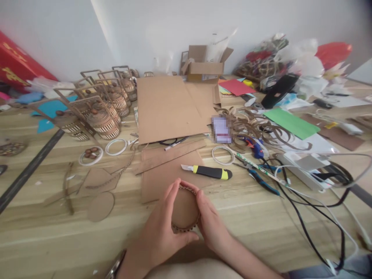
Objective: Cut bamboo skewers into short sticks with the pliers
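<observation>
Between my two hands, close to my body, is a round cardboard piece (185, 209) with a corrugated strip around its edge. My left hand (164, 226) is wrapped round its left and near side, the thumb along the lower edge. Against the right side of the rim press the fingers of my right hand (211, 221). Just beyond my fingertips a yellow and black utility knife (210, 172) lies with its blade out, on a cardboard sheet (151, 186). To the left, a cut cardboard disc (100, 206) lies flat on the wooden table (58, 240).
Several lantern-like cardboard models (103, 118) with handles stand at the back left. A large cardboard sheet (171, 108) lies mid-table. At right are a glue gun (255, 147), pliers (263, 180), brown strips (261, 128), a power strip (302, 170) and loose cables (308, 226).
</observation>
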Tool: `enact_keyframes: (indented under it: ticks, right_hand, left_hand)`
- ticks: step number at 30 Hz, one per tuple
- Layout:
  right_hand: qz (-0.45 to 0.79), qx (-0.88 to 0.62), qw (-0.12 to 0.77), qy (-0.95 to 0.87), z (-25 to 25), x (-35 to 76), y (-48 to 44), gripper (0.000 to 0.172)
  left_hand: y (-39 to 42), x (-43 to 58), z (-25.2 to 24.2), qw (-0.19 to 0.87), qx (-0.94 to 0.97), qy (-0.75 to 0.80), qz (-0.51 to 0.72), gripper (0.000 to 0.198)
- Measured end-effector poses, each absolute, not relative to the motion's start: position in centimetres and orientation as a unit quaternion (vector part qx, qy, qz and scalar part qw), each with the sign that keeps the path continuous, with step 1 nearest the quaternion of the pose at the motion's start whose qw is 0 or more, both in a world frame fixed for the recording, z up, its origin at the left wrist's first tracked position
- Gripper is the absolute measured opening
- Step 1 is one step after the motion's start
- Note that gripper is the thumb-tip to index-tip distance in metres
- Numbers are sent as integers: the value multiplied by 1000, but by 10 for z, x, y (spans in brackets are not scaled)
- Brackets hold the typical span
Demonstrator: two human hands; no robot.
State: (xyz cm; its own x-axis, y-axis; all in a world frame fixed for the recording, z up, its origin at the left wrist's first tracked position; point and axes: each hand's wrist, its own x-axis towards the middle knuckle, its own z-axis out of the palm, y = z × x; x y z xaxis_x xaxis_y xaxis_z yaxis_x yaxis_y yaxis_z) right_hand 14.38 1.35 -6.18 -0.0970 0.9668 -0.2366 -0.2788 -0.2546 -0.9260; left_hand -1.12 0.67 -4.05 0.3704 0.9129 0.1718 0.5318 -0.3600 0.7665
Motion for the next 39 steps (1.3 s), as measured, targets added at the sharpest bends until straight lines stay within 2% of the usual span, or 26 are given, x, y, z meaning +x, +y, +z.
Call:
enact_keyframes:
  ticks: [5,11,18,26,30,33,35,39]
  right_hand:
    - [655,-439,484,-381,-60,142,12,49]
    - [723,-396,459,-333,-58,143,12,59]
    - [657,-475,414,-414,-57,151,6,64]
    - [676,-486,377,-406,-42,146,20,67]
    - [700,-479,363,-386,-43,145,28,63]
    - [698,-483,355,-391,-48,148,39,62]
    - [686,-493,356,-400,-51,151,50,61]
    - [655,-506,359,-431,-47,150,81,53]
  left_hand:
    - [8,-10,-50,292,765,454,350,117]
    - [9,-14,-50,284,750,471,367,121]
    - [9,-23,-50,271,690,547,390,106]
    - [8,-25,-58,274,652,585,398,105]
    - [5,-27,-65,269,678,563,387,116]
    - [3,-37,-66,224,723,548,357,119]
    - [3,-49,-67,165,737,565,332,106]
    - [6,-84,-72,23,704,645,297,61]
